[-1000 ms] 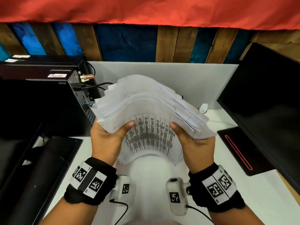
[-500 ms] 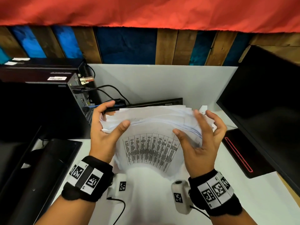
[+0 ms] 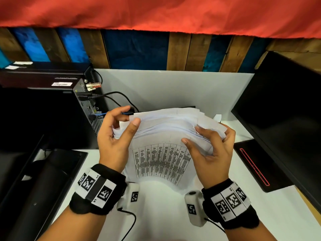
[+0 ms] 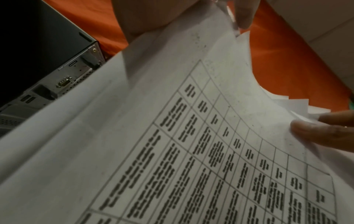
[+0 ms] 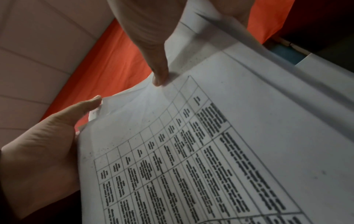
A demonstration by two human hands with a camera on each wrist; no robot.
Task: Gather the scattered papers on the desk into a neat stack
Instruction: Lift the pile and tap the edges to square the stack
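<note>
A thick stack of white papers [image 3: 161, 134] stands on edge on the white desk [image 3: 165, 214], slightly bowed, with its top edges uneven. The front sheet carries a printed table [image 3: 161, 160], which fills the left wrist view [image 4: 191, 151] and the right wrist view [image 5: 210, 151]. My left hand [image 3: 129, 115] holds the stack's left top corner, thumb [image 4: 145, 19] on the front sheet and fingers behind. My right hand [image 3: 205, 136] grips the right edge, thumb [image 5: 159, 74] pressed on the front sheet and fingers curled round the back.
A black computer tower [image 3: 52, 105] with cables [image 3: 118, 96] stands close on the left. A dark monitor [image 3: 286, 110] and its base [image 3: 257, 162] stand on the right. A white partition [image 3: 173, 89] rises behind the stack. Another black device [image 3: 43, 180] lies at the lower left.
The stack has come down from a high, fanned arch and its sheets sit closer together. My right hand, spread off the papers half a second ago, has closed on the right edge again.
</note>
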